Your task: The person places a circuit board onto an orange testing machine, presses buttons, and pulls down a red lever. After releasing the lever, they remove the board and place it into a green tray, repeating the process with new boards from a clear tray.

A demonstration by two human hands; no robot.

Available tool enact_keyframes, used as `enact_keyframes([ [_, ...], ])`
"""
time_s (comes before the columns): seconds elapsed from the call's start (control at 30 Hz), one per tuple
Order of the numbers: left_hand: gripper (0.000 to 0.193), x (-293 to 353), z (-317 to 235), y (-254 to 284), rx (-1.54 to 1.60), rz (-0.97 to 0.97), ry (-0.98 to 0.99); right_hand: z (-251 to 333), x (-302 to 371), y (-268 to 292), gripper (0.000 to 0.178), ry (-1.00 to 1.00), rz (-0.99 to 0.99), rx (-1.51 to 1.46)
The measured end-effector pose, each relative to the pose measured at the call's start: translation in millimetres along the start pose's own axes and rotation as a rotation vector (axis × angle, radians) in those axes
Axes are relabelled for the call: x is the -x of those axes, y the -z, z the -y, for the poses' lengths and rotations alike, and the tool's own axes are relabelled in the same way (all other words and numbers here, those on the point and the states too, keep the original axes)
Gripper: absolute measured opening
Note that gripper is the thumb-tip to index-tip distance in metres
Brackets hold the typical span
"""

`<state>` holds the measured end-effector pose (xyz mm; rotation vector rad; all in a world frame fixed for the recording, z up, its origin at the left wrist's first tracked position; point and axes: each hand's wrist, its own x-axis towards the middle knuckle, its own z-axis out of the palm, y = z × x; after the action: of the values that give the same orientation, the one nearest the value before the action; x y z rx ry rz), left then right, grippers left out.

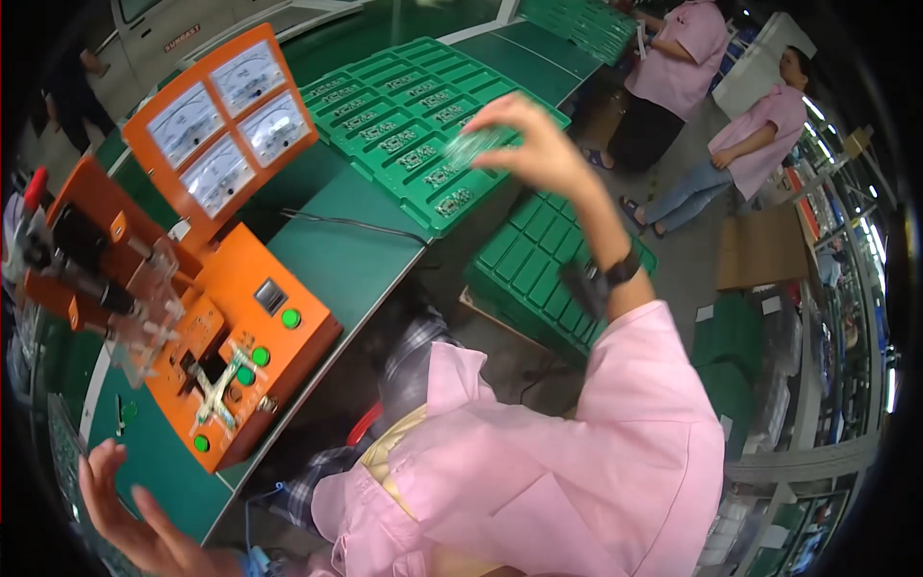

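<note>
Bench (317, 260): green-topped, running from lower left to upper right.
Orange tester (231, 308): on the bench's left part, with four dials (187, 123) raised behind its panel and a pale cross-shaped piece (223, 389) toward the panel's near end.
Stack of green trays (524, 245): just beside the bench's edge, on the right.
Flat green tray (415, 207): on the bench beyond the tester, rows of small circuit boards (396, 141) in its pockets.
Left hand (139, 540): near the tester's lower left corner but apart from it; fingers spread wide, nothing seen in them.
Right hand (538, 144): above the flat tray, fingers narrowed — pinching the held board (469, 147) against the thumb.
Held board: over the flat tray's right part, left of the right palm; that hand is nearer, the tester lies off to the lower left. Long axis — too blurred to tell.
</note>
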<state>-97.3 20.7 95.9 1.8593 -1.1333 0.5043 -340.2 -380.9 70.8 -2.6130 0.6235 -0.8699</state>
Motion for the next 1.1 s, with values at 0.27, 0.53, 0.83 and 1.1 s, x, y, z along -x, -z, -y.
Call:
enact_keyframes([
  [0.27,0.030,57.3,104.6,48.5,-0.184,-0.128,0.366,-253.8,-45.5,55.4,0.037,-0.245,0.273,0.229],
  [0.53,0.037,93.8,180.5,95.5,-0.287,0.069,0.599,-241.1,-54.3,39.7,0.044,-0.024,0.329,0.079],
  [0.83,0.033,39.8,208.2,86.0,-0.396,0.262,0.314,-1.4,16.9,-111.1,0.024,0.058,-0.440,-0.077],
  [1.1,0.035,-1.7,300.3,67.8,-0.489,0.571,0.235,58.9,-19.8,-166.1,0.016,-0.210,-0.679,-0.547],
])
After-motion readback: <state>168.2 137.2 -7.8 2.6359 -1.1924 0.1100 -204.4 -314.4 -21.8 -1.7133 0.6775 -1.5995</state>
